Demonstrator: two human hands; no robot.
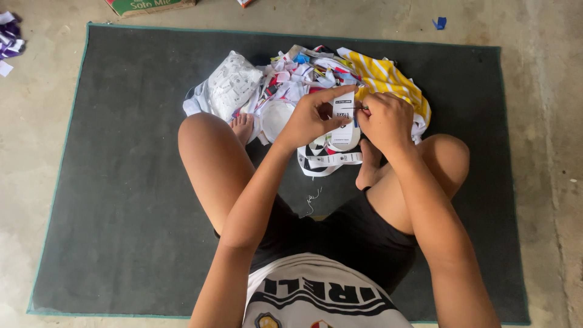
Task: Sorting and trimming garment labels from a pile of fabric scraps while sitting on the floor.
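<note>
White rectangular paper label (344, 110) with dark print sits above the crossed legs, pinched between both hands over a heap of white and coloured label scraps (297, 79) on the dark grey mat (121, 182). Left hand (313, 116) grips its left edge; right hand (387, 119) is curled, pinching its right edge.

Person seen from above: bare arms, bare legs and bare feet, nothing worn on the left hand (310, 118) or the right hand (385, 121), with no rings, watch or gloves visible. Black shorts (340, 234) cover the lap and upper thighs, plain, with no visible pattern. Sleeveless white jersey (325, 297) at the bottom edge of the view, crossed by curved black bands with large white block lettering, and two small crest-like badges at the very lower rim, partly cut off.
</note>
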